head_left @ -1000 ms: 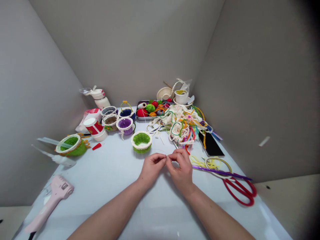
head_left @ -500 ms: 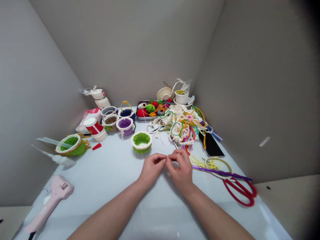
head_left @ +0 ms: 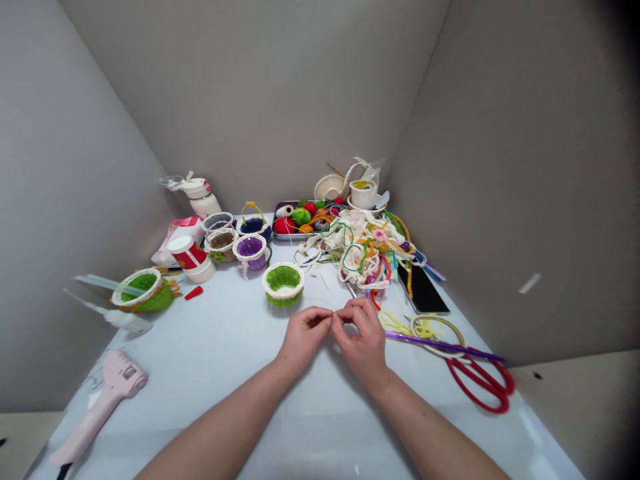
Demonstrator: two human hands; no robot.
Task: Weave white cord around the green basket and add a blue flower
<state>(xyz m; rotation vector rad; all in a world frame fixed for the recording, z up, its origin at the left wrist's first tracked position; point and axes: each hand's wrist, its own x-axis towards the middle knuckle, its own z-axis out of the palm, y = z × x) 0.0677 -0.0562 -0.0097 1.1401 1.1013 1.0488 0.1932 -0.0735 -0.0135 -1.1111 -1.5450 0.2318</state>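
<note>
My left hand (head_left: 307, 335) and my right hand (head_left: 361, 335) meet above the middle of the white table, thumbs and forefingers pinched tip to tip. A fine pale thread (head_left: 320, 303) shows just behind the fingertips and runs into the pinch; anything smaller between the tips is hidden. Right behind my left hand stands a small green woven basket (head_left: 283, 293) with a white braided rim. To the right of my right hand lie a purple stick (head_left: 445, 345) and some loose yellow yarn (head_left: 395, 325).
Red-handled scissors (head_left: 483, 380), a hoop (head_left: 440, 320) and a black phone (head_left: 424, 287) lie right. Tangled trims (head_left: 360, 247) and a tray of yarn balls (head_left: 301, 236) fill the back. Several small baskets, including a purple one (head_left: 251, 255), stand back left. A pink glue gun (head_left: 107, 400) lies front left.
</note>
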